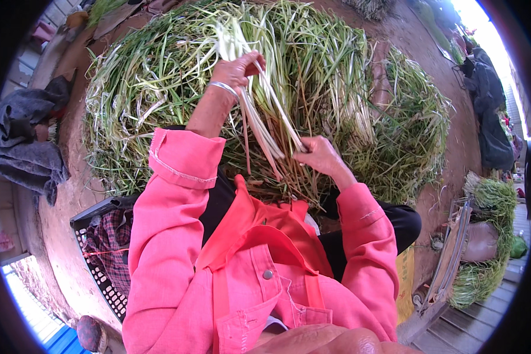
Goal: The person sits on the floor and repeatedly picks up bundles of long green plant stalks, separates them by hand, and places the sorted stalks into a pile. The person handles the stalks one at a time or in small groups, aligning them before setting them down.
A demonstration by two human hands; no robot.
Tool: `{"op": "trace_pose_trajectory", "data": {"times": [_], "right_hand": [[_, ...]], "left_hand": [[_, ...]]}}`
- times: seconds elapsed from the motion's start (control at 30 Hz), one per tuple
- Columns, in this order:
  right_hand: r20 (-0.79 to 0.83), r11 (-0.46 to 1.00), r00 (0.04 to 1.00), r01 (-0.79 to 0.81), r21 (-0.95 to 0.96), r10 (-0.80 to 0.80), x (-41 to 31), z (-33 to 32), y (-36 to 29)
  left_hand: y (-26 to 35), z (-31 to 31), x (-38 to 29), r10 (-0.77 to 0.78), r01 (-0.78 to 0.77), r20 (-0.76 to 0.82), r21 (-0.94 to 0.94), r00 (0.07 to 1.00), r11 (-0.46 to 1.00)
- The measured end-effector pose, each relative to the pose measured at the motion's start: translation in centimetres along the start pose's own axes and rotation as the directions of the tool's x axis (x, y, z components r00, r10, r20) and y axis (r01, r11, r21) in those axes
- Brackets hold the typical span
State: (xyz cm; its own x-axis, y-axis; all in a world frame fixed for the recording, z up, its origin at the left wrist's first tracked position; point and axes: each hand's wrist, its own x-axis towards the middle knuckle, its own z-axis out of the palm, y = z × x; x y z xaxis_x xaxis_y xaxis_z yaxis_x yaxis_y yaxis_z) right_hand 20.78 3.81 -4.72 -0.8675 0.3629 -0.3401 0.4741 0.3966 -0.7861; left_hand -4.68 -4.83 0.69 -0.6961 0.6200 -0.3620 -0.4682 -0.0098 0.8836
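My left hand [239, 73], with a silver bangle at the wrist, is closed around a bunch of long green-leaved stalks [261, 128]. Their pale ends hang towards my lap, and the leafy part spreads away above the fist. My right hand [316, 155] is lower and to the right, its thumb and fingers pinching the pale end of a stalk that runs up to my left hand. Behind and beneath both hands lies a wide heap of green leaves and stalks [168, 75], mixed with dry, brownish stems.
A black plastic crate [99, 270] holding checked cloth stands at the lower left. Dark grey cloth [26, 141] lies at the far left. To the right are a wooden-sided cart [444, 256], bundled greens [478, 283] and a yellow sack [405, 283].
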Motion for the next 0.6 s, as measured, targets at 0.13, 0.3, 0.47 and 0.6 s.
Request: {"op": "trace_pose_trajectory", "data": {"times": [0.13, 0.3, 0.47, 0.6], "right_hand": [[0.005, 0.915, 0.984, 0.169, -0.366, -0.18, -2.2, 0.8, 5.4], [0.143, 0.681, 0.989, 0.132, -0.721, -0.04, -4.6, 2.1, 15.6], [0.086, 0.642, 0.959, -0.113, -0.759, 0.27, -7.1, 0.8, 19.8], [-0.062, 0.828, 0.993, -0.115, -0.549, 0.097, -4.1, -0.2, 15.5]], "left_hand": [[1.5, -1.4, 0.8, 0.057, -0.06, -0.028, -0.156, 0.998, 0.986], [2.4, -4.1, 1.5, 0.164, -0.178, -0.081, -0.22, 0.983, 0.959], [8.8, -7.7, 0.6, 0.281, -0.281, -0.02, -0.061, 0.96, 0.958], [18.8, -9.5, -1.5, 0.449, -0.447, 0.063, -0.043, 0.892, 0.894]]}}
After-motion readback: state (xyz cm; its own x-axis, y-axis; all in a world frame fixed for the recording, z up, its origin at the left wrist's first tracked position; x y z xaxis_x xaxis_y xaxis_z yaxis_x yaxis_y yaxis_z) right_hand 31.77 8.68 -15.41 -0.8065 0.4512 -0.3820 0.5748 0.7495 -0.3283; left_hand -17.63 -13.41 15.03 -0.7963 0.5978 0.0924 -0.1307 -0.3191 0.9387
